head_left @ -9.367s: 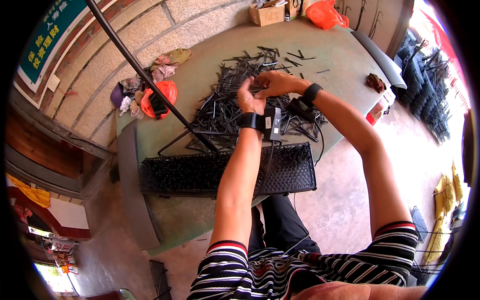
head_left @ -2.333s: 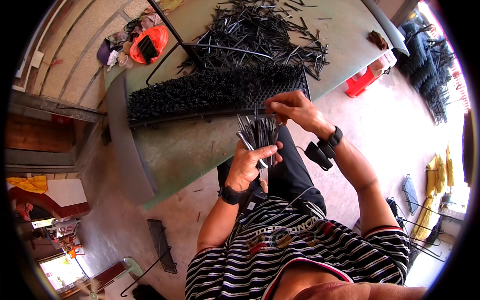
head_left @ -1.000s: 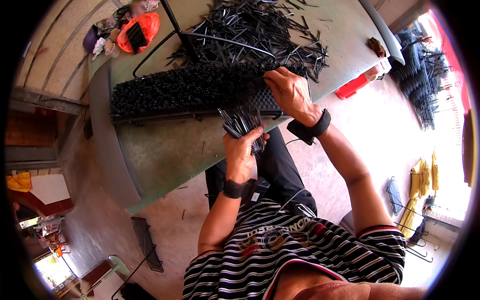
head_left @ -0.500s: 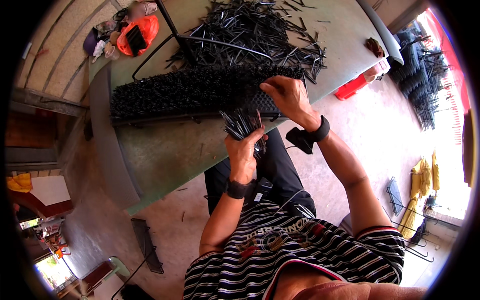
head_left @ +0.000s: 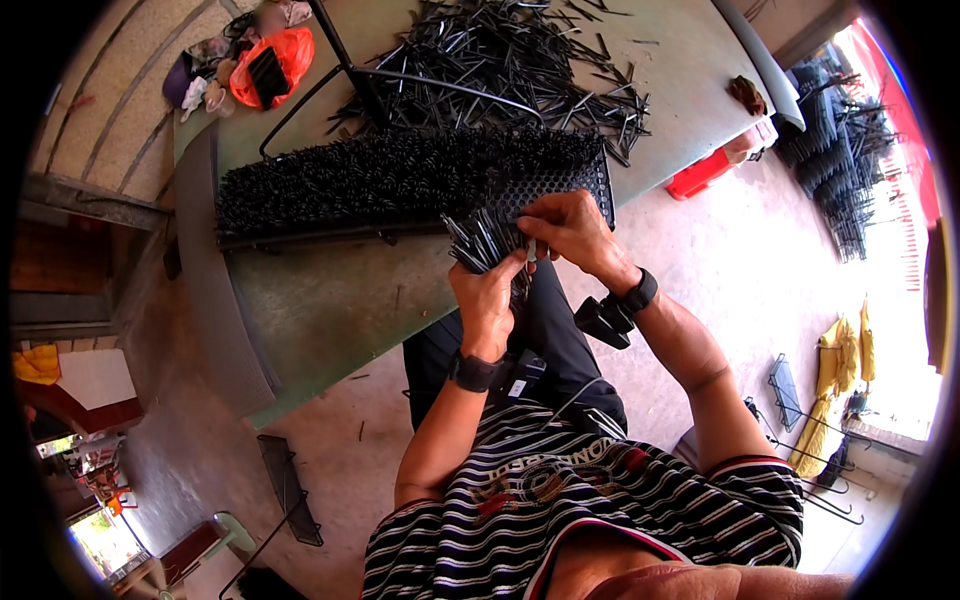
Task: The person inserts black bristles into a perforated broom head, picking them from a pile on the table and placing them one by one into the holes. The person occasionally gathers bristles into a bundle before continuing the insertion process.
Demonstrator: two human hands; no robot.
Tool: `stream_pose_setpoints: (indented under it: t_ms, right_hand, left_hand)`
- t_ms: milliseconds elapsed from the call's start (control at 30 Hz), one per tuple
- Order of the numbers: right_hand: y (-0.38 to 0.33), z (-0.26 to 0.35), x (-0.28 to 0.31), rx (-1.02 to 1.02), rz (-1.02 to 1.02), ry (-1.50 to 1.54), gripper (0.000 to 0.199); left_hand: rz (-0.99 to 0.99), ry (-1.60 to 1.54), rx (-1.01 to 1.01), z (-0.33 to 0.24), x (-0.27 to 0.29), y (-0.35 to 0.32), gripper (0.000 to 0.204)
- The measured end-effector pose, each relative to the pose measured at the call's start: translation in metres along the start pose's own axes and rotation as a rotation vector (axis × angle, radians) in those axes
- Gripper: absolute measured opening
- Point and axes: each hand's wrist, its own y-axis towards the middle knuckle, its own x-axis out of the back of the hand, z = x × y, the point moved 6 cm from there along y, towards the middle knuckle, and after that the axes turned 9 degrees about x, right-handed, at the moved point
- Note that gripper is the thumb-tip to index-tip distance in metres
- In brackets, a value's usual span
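Note:
My left hand (head_left: 487, 308) is closed around a bundle of thin black strips (head_left: 478, 240), their ends fanning upward. At the bundle's right edge, my right hand (head_left: 578, 230) pinches with thumb and forefinger at a strip; the exact grip is partly hidden. Just beyond both hands lies a long black rack with a perforated panel (head_left: 593, 190). Dense upright black tufts (head_left: 340, 185) fill its left and far parts, while bare holes show at its near right end.
A heap of loose black strips (head_left: 490, 80) covers the far part of the green table (head_left: 330, 320). A black metal frame (head_left: 350, 75) rises behind the rack. An orange bag (head_left: 295, 55) sits far left, a red container (head_left: 700, 175) right. Another rack (head_left: 290, 490) lies on the floor.
My right hand has come down and toward me from above the rack to the bundle, uncovering the bare holes. My left hand keeps its hold in about the same place.

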Motion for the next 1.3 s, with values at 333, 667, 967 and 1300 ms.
stream_pose_setpoints:
  t_ms: [333, 667, 967, 1300]
  right_hand:
    - [0.001, 0.003, 0.015, 0.115, -0.265, 0.171, 0.018]
    - [0.015, 0.031, 0.034, 0.547, -0.529, -0.202, 0.019]
    - [0.025, 0.032, 0.022, 0.616, -0.296, -0.818, 0.010]
    - [0.006, 0.011, 0.020, 0.116, -0.204, 0.160, 0.015]
  left_hand:
    - [-0.016, 0.035, -0.156, 0.000, 0.011, 0.012, 0.013]
    - [-0.050, -0.039, -0.002, -0.010, 0.011, 0.002, 0.016]
    - [-0.058, -0.050, 0.029, -0.014, 0.012, 0.000, 0.018]
    - [0.016, 0.018, 0.029, -0.006, -0.003, 0.000, 0.016]
